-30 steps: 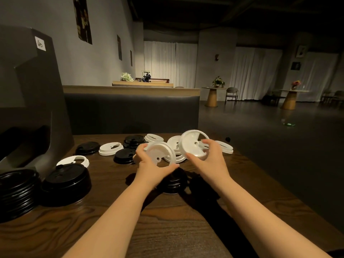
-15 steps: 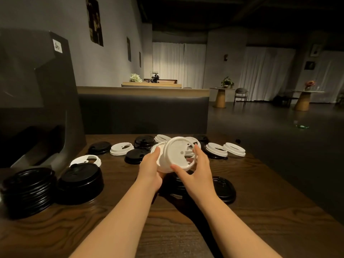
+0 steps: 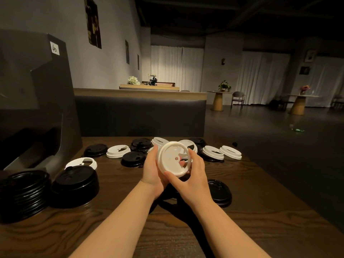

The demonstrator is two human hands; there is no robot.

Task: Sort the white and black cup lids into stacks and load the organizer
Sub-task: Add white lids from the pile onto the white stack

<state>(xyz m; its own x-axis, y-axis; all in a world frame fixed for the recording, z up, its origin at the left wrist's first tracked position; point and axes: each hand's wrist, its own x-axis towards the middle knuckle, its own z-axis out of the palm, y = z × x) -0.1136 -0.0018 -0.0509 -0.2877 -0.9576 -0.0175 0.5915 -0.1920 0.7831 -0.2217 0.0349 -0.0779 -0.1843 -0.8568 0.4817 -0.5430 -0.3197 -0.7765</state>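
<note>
Above the middle of the wooden table (image 3: 260, 211), both hands hold white lids (image 3: 172, 159) pressed together as a small stack, tilted on edge with the underside facing me. My left hand (image 3: 151, 169) cups the stack from behind and the left. My right hand (image 3: 191, 174) grips the front lid's rim with thumb below and fingers on the right. Loose white lids (image 3: 118, 151) and black lids (image 3: 133, 159) lie scattered behind the hands. A dark organizer (image 3: 35, 101) stands at the left.
Two stacks of black lids (image 3: 74, 185) (image 3: 22, 192) sit at the near left by the organizer. One black lid (image 3: 220, 191) lies just right of my right wrist. A dark bench back (image 3: 139, 114) runs behind the table. The table's right edge drops to open floor.
The two white lids, held apart one second ago, have been brought together into one stack. Both hands drew closer together and slightly toward me.
</note>
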